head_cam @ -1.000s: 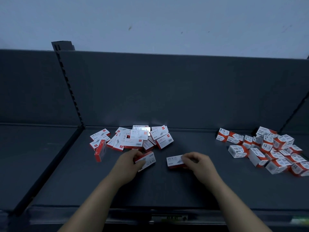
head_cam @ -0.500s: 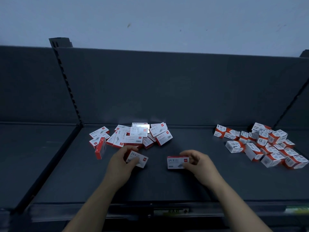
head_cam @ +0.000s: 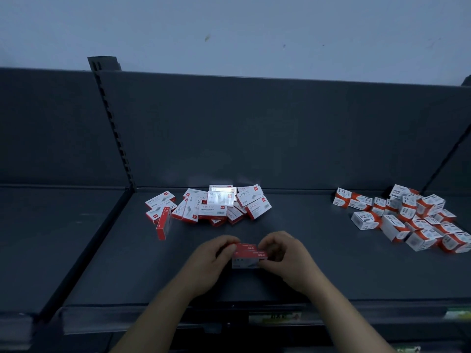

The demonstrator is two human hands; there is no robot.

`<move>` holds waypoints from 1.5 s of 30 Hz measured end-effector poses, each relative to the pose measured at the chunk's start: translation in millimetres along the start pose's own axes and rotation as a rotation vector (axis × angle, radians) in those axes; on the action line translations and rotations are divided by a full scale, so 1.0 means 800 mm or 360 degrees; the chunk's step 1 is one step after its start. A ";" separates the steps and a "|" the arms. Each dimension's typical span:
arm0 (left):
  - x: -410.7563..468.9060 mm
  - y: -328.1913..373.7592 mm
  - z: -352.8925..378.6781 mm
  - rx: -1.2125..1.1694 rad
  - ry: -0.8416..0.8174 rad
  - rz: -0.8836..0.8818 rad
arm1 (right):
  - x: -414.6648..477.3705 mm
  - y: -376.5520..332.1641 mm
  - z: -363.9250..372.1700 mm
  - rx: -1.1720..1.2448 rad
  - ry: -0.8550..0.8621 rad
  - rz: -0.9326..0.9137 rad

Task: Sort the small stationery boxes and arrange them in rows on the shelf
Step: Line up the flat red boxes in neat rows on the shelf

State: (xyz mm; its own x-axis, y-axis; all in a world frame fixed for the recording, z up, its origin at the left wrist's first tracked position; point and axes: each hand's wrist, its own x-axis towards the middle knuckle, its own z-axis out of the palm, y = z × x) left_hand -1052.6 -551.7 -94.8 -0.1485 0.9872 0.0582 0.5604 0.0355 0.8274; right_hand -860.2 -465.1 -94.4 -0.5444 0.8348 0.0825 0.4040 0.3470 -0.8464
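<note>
Two flat red-and-white staple boxes (head_cam: 249, 254) stand on edge, pressed together, at the middle front of the dark shelf (head_cam: 331, 271). My left hand (head_cam: 212, 261) grips them from the left and my right hand (head_cam: 284, 258) from the right, fingers curled round their ends. Behind them, toward the back panel, lies a loose pile of the same flat staple boxes (head_cam: 211, 205). One red box (head_cam: 163, 222) stands on its side at the pile's left. A second heap of smaller, cube-like orange-and-white boxes (head_cam: 407, 215) lies at the right.
A slotted upright post (head_cam: 112, 123) divides this shelf bay from another bay (head_cam: 51, 238) on the left. The back panel (head_cam: 280, 133) rises behind the piles. A price-label strip (head_cam: 275, 317) runs along the front edge.
Each hand held its own box, apart, lying flat. Both hands have since come together at the middle front, and the two boxes now stand side by side on edge between them.
</note>
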 end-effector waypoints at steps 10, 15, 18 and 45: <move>0.009 -0.004 -0.011 0.0188 -0.0026 0.0050 | 0.010 -0.012 -0.007 -0.0060 -0.0330 0.0033; 0.051 -0.002 -0.045 0.0550 0.0549 -0.0011 | 0.057 -0.001 -0.036 -0.0161 0.0024 0.0054; 0.090 0.002 -0.059 0.0761 0.0661 -0.0213 | 0.095 0.014 -0.038 -0.0335 0.0137 0.0077; 0.053 0.023 -0.021 0.0383 -0.0110 -0.0279 | 0.096 0.029 -0.075 0.0069 -0.0055 0.0290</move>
State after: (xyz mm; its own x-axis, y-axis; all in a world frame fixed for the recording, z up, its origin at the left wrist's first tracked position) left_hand -1061.9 -511.4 -67.5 -0.2089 0.9707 -0.1189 0.7091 0.2341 0.6651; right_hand -848.1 -367.3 -76.3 -0.4901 0.8668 -0.0919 0.4664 0.1718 -0.8677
